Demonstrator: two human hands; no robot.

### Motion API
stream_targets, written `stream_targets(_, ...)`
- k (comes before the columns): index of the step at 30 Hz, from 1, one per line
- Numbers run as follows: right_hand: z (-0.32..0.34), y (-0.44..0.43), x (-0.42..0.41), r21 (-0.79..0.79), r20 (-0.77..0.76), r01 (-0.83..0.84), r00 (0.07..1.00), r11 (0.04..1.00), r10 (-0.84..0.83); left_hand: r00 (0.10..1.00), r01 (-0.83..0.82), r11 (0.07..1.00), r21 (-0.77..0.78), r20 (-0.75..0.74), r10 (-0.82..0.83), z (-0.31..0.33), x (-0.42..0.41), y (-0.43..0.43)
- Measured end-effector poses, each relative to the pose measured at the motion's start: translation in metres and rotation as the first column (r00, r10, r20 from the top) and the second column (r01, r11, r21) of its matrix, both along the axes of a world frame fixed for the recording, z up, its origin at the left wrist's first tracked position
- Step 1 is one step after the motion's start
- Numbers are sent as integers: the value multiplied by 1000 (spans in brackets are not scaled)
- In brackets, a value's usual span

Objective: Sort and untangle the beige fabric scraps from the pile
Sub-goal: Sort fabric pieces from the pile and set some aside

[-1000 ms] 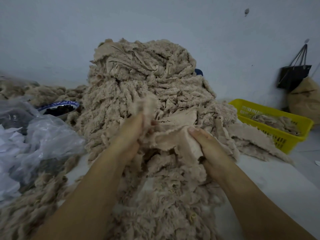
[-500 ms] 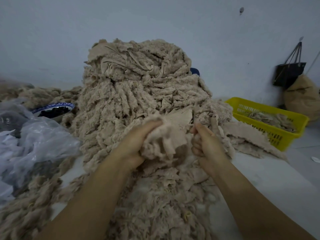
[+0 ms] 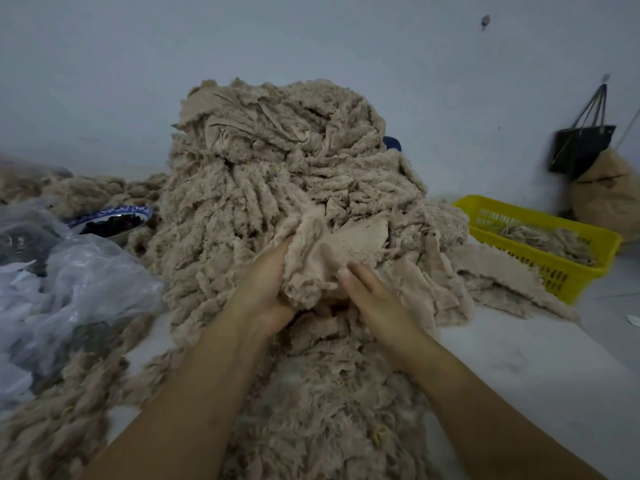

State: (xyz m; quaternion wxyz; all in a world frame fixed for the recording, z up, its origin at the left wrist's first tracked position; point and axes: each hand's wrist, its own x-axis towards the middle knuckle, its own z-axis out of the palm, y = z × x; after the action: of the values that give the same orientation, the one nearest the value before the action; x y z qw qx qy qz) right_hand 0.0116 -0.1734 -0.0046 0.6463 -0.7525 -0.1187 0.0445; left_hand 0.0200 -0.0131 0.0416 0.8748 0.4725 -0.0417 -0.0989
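Yellow basket (image 3: pixel 568 271), hanging black bag (image 3: pixel 581 147), plastic bags (image 3: pixel 86 271), bowl (image 3: pixel 138 211) of perhaps dark fruit.

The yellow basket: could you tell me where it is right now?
Head view, far right: the yellow basket sits beside the beige pile, below the hanging black bag.

Rear wall (image 3: pixel 311 46) plain, pale grey-blue, matt finish. Small dark fixture (image 3: pixel 486 21) mounted high at right. Black handbag (image 3: pixel 581 147) hangs by its straps from a wall hook (image 3: pixel 606 77). Tan sack (image 3: pixel 609 192) stands just beside it, against the wall. Work surface (image 3: pixel 519 358) white. Lighting dim and even.
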Motion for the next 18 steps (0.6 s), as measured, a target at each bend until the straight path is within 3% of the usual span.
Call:
stream_targets(5, -6, -6, 7, -71, 128, 31, 992, 997, -21, 999, 14, 999, -39, -35, -16, -2, 2, -4)
stream_targets(10, -10, -14, 14, -159, 254, 114, 965, 981, -71, 992, -118, 971, -209, -61, 108, -2, 5, 4)
stream_targets(12, -10, -24, 19, -109, 234, 232, 951, 967, -202, 986, -168, 916, -363, -83, 147, 1, 10, 17)
stream_targets(14, -6, -38, 24, 48, 129, 329, 934, 943, -333, 978, -205, 884, -419, -61, 198, 9, 12, 27)
stream_targets(16, 1, -45, 25, 271, -36, 295, 954, 916, -297, 968, -251, 924, -290, -59, 244, 10, 12, 27)
stream_targets(17, 3, -44, 24, 317, -63, 248, 969, 916, -241, 969, -248, 940, -233, -59, 241, 7, 12, 23)
stream_targets(18, 2, -41, 24, 258, -27, 189, 982, 948, -189, 972, -234, 954, -187, -62, 226, 5, 10, 18)
